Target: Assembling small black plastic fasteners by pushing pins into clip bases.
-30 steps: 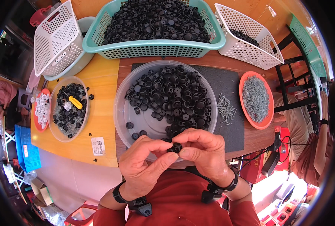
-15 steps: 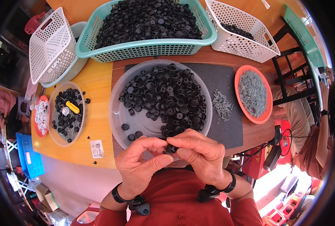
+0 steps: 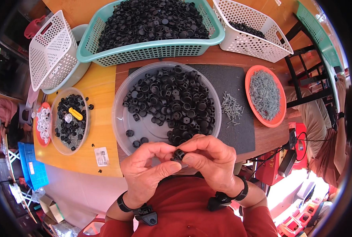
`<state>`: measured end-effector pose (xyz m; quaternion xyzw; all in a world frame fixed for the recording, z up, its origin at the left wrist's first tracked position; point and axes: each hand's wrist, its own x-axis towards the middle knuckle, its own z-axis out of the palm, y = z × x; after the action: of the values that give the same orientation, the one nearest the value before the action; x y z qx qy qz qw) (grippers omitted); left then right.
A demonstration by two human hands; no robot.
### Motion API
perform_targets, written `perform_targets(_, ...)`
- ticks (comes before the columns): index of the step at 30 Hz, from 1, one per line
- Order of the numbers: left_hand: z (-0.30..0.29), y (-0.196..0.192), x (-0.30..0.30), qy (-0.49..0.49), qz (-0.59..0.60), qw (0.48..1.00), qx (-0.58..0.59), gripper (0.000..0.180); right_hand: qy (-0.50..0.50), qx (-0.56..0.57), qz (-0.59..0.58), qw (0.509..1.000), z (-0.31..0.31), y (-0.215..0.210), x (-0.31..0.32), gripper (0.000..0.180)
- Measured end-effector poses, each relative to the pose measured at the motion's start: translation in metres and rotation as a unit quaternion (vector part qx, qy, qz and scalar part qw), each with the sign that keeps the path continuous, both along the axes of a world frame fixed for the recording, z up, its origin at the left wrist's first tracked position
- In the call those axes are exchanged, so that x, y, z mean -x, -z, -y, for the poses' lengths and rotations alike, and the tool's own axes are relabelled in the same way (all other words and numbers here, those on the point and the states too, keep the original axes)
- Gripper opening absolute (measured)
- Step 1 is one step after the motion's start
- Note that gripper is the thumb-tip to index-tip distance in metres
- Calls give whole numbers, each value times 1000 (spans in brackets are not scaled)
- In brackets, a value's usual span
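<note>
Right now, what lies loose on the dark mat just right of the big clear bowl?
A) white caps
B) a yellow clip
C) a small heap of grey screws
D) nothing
C: a small heap of grey screws lies on the dark mat, between the big clear bowl and the orange plate.

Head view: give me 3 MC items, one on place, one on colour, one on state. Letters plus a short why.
1. Where is the loose pile of screws?
A) on the dark mat
B) in the teal basket
C) on the yellow board

2. What colour is the plate holding screws?
A) white
B) orange
C) blue

3. The small black part is
A) lying in the clear bowl
B) on the floor
C) pinched between both hands

A: they lie on the mat beside the clear bowl.
B: its rim is orange.
C: left hand and right hand meet on it.
</note>
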<state>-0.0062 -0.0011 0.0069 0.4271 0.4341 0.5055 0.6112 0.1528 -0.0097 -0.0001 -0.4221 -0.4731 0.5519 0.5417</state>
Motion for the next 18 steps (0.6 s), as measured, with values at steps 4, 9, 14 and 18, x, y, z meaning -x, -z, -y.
perform_targets(4, -1, -3, -1, 7, 8, 999, 38, 39, -6, -31, 5, 999, -1, 2, -2, 18)
perform_targets(9, -2, -5, -2, 10, 17, 998, 61, 38, 7, -37, 7, 999, 0, -1, -1, 14)
perform_targets(14, -1, 0, -3, 4, 25, 999, 45, 37, 4, -42, 9, 999, 0, 2, -2, 20)
perform_targets(18, -2, 6, 2, 56, 21, 998, -13, 32, 11, -50, 10, 999, -1, 3, -2, 20)
